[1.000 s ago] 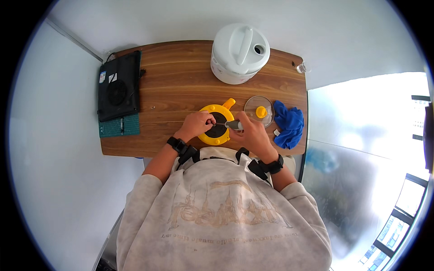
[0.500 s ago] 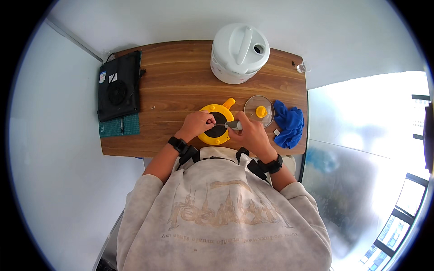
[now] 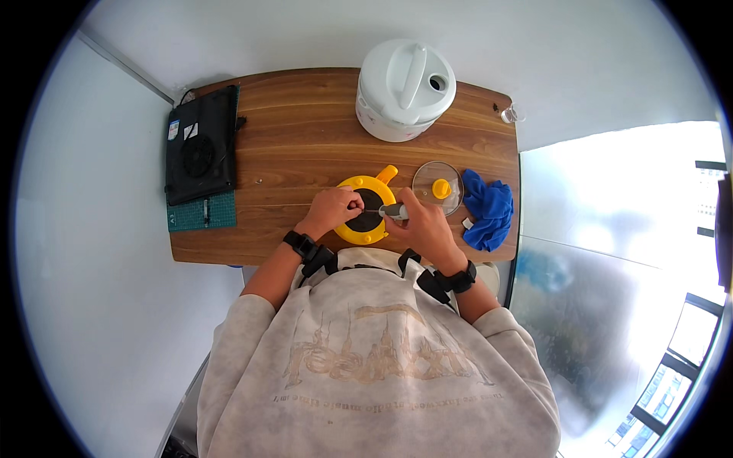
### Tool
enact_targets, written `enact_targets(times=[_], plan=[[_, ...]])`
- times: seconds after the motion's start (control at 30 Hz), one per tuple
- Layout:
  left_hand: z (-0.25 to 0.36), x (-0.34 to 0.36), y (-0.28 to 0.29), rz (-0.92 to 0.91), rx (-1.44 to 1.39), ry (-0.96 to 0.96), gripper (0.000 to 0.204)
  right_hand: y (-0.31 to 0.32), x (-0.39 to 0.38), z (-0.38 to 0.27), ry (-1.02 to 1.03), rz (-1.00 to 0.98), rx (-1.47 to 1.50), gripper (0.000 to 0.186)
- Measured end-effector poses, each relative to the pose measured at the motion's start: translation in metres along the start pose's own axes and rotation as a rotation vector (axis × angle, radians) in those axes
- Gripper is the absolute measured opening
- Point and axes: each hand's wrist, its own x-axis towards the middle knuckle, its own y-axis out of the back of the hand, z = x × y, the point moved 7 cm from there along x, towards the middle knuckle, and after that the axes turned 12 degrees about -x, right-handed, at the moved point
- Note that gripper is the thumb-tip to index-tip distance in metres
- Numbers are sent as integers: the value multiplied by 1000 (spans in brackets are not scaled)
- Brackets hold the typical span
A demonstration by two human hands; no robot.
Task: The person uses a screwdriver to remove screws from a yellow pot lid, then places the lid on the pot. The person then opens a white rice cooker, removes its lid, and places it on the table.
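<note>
In front of me a yellow pot (image 3: 350,184) lies with its dark round base up, round feet on its yellow rim and its handle (image 3: 388,173) pointing away to the right. Over that base my right hand (image 3: 424,223) grips a screwdriver (image 3: 393,211) by its grey-and-white handle, the thin metal shaft aimed left. My left hand (image 3: 334,209) is closed in a pinch at the shaft's tip; what its fingers hold is too small and hidden to name. Right of the pot, a glass lid (image 3: 424,177) with a yellow knob rests on the table.
A blue cloth (image 3: 489,214) lies at the table's right edge. The big white lidded container (image 3: 401,99) stands at the back, with a small clear glass (image 3: 509,115) at the far right corner. On the left, a black appliance (image 3: 200,145) overlaps a green cutting mat (image 3: 222,211) holding a pen-like tool.
</note>
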Motion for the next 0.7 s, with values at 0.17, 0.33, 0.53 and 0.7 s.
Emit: enact_targets(times=[0.17,0.33,0.53,0.7], plan=[[0,0,0,6,-1,-11,14,-2,-1,0,43,46,29,39],[-1,0,0,22,-3,-24,12,1,1,-4,70,-5,47,36],[-1,-1,1,51,-42,-38,11,0,-1,-8,141,-56,31,34],[-2,0,1,57,-54,-44,11,8,0,-11,114,-29,43,34]])
